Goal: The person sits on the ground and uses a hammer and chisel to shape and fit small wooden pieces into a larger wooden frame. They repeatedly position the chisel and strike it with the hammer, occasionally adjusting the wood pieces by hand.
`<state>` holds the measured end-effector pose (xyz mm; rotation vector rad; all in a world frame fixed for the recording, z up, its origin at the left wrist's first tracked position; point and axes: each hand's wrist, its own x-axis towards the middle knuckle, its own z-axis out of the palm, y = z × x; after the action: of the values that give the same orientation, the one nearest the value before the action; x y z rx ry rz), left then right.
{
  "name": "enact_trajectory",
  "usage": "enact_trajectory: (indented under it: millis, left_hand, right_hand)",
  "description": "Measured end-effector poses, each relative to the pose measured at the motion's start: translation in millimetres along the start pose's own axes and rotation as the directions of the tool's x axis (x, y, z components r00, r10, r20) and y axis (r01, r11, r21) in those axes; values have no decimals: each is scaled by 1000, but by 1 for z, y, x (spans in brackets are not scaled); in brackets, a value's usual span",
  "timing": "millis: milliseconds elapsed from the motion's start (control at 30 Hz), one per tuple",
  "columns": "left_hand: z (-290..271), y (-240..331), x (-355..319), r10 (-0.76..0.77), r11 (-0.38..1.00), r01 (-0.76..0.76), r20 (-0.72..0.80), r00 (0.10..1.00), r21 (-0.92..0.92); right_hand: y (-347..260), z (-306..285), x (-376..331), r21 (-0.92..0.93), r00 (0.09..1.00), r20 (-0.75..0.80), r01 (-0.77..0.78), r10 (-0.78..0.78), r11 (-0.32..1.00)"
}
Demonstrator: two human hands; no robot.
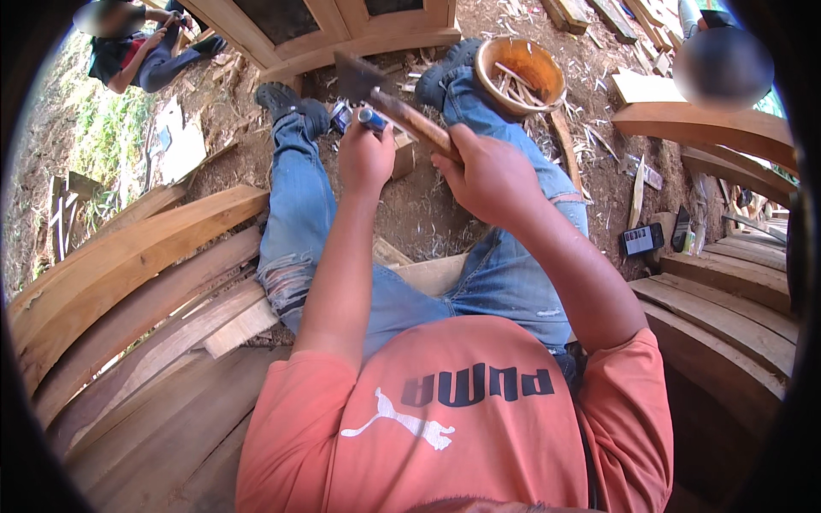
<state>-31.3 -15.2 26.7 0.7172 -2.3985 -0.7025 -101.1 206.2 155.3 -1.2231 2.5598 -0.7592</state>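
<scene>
My left hand (pixel 368 158) is closed around an upright tool with a blue handle (pixel 372 119). Its round pale end points up at me, and its lower part is hidden by the hand. In my right hand (pixel 496 175) is a wooden-handled tool (pixel 419 128) with a dark wedge-shaped metal head (pixel 357 79), slightly blurred. That head is just above and beyond the blue handle; whether they touch I cannot tell. A small wood block (pixel 405 160) shows beside my left hand. Beyond both hands stands a wooden frame with dark panels (pixel 338 43).
A round tub (pixel 522 75) with wood scraps stands by my right foot. Curved timbers (pixel 137 235) lie at left, stacked boards (pixel 727 299) at right. A phone (pixel 642 240) lies on the shaving-strewn ground. One person (pixel 137 56) sits far left, another (pixel 723 68) is far right.
</scene>
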Motion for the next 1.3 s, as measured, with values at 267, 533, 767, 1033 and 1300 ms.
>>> enact_trajectory:
  millis: [267,533,767,1033,1300]
  left_hand:
    - [1,-9,5,69,997,-72,-100,993,-27]
    - [-10,-14,6,-142,985,134,-60,988,-112]
    - [-18,-27,10,-269,945,255,-45,962,-207]
    - [-11,-19,-5,-111,983,89,-136,985,-158]
    - [-55,-11,22,-305,917,235,-187,934,-321]
  right_hand:
    - [38,109,0,240,964,-100,-217,247,946]
    - [121,227,-30,-139,760,409,-496,506,857]
    - [95,190,-9,6,849,205,-498,487,867]
    - [59,152,-10,60,944,65,-326,322,943]
    - [76,172,-14,-66,907,185,-372,377,926]
